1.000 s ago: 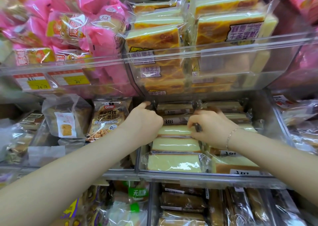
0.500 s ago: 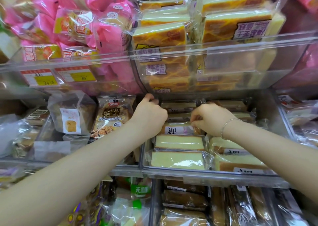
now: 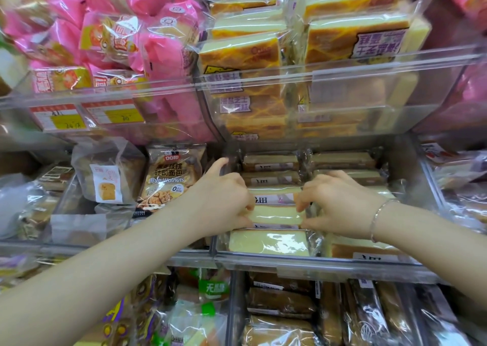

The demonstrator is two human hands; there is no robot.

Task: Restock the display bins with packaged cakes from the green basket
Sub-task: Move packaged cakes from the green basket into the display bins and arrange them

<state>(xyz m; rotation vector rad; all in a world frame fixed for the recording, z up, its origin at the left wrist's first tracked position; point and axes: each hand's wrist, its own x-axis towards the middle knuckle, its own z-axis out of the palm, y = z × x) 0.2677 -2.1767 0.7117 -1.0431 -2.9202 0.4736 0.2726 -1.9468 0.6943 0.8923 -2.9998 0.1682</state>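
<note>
Holding: a pale packaged cake (image 3: 275,215) is pinched at its two ends, second from the front in the left row of the clear display bin (image 3: 303,265)
Left hand (image 3: 224,200): fingers curled onto the cake's left end; forefinger raised
Right hand (image 3: 340,203): fingertips pinched on the right end; a bracelet (image 3: 379,216) is worn at the wrist
Neighbours: a rye walnut bread bag (image 3: 172,177) is seen left; pink packets (image 3: 147,37) above

Pale yellow cakes (image 3: 274,214) in clear wrap are noted in the middle bin (image 3: 316,265), with white labels printed in black. Orange-brown cakes (image 3: 350,42) with a yellow lattice pattern and purple-lettered labels are seen above. Pink bags (image 3: 158,50) with yellow-orange panels are recorded upper left. Price tags (image 3: 110,114) are red-edged with yellow patches. Dark brown cakes (image 3: 279,303) are noted below. A silver bracelet (image 3: 379,214) is observed.
</note>
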